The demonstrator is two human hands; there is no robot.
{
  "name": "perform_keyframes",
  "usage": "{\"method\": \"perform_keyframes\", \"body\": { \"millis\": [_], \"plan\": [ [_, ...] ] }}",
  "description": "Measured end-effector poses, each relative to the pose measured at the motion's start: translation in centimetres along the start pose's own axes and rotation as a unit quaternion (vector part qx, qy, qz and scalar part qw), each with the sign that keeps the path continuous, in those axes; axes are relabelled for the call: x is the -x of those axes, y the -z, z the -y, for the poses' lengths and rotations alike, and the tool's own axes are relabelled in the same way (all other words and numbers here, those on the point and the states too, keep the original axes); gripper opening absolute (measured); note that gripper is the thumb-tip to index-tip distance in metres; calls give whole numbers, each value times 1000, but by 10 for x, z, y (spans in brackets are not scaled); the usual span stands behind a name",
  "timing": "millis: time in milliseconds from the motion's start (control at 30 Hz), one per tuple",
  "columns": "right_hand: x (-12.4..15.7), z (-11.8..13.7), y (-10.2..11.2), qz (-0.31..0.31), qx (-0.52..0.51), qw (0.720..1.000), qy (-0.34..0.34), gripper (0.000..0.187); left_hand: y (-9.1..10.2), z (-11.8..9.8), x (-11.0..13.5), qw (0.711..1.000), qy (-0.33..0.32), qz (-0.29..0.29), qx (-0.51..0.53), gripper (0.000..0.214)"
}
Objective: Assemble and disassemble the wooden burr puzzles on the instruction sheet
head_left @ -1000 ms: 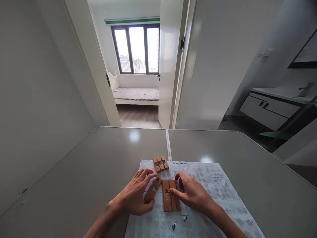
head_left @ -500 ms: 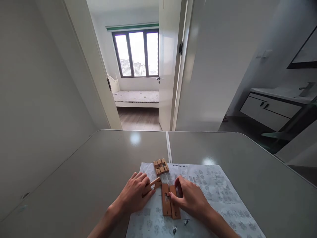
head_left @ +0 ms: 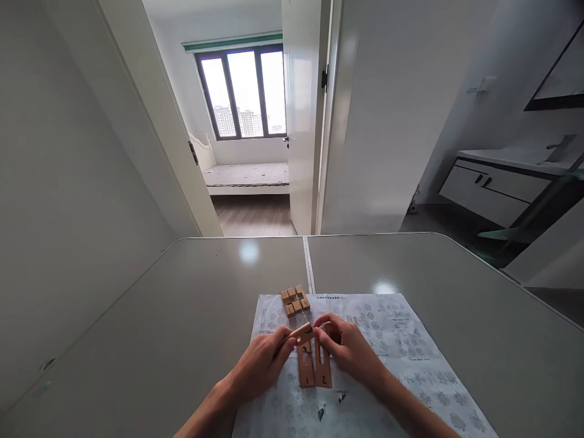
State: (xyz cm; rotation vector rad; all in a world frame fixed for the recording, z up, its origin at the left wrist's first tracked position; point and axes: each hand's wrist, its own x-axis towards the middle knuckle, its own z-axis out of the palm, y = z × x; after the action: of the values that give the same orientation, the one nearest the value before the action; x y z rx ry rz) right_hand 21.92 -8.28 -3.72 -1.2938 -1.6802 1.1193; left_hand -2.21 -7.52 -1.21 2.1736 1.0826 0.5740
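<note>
My left hand pinches a wooden puzzle piece by its left end; a dark mark shows near the piece's other end. Below it on the paper lies a slotted wooden piece marked 1, its upper part partly covered. Beside that is a slotted wooden piece marked 2, with the thumb and fingers of my right hand closed at its far end. Whether that end is raised off the paper I cannot tell. My two hands' fingertips are close together.
A printed paper sheet with puzzle drawings lies on the grey table. At its far left edge sits a group of notched wooden pieces. Past the table are an open door and a bed.
My left hand has moved right, bringing its piece over the far end of piece 1. My right hand has shifted slightly away from me at piece 2. The camera view has tilted a little.
</note>
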Motion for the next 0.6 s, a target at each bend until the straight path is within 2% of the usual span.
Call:
{"method": "perform_keyframes", "body": {
  "millis": [167,367,600],
  "plan": [
    [-1,-3,1,-25,-64,998,-14,50,-8,-10,-1,992,23,13,123,34],
    [-2,-3,7,-11,-129,991,-28,51,-10,-6,-4,987,37,1,159,43],
    [1,2,15,46,-191,980,-39,54,-8,-4,-4,983,38,28,177,47]
  ]
}}
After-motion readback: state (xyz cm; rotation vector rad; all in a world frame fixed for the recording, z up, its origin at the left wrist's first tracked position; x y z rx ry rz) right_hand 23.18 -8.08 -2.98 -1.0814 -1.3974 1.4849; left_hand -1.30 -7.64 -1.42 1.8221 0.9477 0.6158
